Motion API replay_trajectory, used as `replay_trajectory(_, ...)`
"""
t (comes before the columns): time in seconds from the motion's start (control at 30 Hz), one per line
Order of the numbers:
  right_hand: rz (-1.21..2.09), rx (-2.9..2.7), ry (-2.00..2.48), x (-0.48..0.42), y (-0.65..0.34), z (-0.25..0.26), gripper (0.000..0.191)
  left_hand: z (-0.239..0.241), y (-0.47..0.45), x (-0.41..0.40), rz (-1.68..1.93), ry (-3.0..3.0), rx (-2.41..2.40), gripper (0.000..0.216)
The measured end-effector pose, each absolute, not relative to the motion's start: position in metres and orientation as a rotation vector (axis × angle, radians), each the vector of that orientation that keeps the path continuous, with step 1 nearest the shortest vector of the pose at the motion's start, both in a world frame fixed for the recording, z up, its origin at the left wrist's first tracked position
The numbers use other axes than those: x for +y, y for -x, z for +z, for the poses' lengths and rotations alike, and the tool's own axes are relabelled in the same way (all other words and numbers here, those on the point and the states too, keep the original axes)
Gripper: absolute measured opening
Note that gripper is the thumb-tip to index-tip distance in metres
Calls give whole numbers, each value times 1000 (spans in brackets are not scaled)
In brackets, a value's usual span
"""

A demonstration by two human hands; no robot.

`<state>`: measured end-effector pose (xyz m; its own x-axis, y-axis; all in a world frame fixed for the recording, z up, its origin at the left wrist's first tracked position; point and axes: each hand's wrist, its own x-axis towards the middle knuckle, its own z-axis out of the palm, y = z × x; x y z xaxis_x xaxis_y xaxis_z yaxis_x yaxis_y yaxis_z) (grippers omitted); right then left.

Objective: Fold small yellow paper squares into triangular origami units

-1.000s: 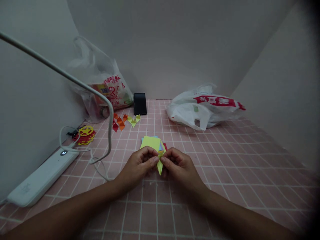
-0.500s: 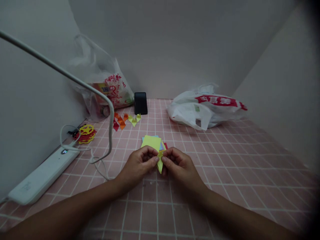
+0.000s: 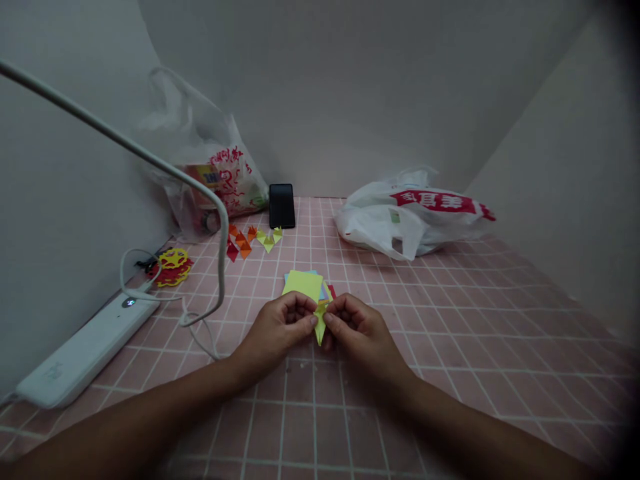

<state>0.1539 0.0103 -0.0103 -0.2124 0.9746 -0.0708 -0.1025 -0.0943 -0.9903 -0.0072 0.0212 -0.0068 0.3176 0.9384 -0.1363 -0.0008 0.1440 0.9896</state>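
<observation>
While both hands, left hand (image 3: 277, 328) and right hand (image 3: 356, 330), pinch the folded yellow paper (image 3: 320, 325), bare tiles (image 3: 450, 373) spread rightward.

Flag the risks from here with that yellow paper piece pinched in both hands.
1. The left hand and right hand pinch the small folded yellow paper at its top; a slip could skew the crease.
2. The paper stack lies just behind the knuckles and could get nudged.
3. Dim light may hide misaligned edges.

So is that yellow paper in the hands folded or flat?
Folded: the yellow paper is a narrow pointed shape pinched between the left hand and right hand, unlike the flat sheets lying behind it.
</observation>
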Motion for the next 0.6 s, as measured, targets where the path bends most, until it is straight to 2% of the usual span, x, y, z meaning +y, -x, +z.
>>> replay_trajectory(0.6,1416,-1273,1096,6,-153,-14,12,1,4,14,956,-1366,1138,14)
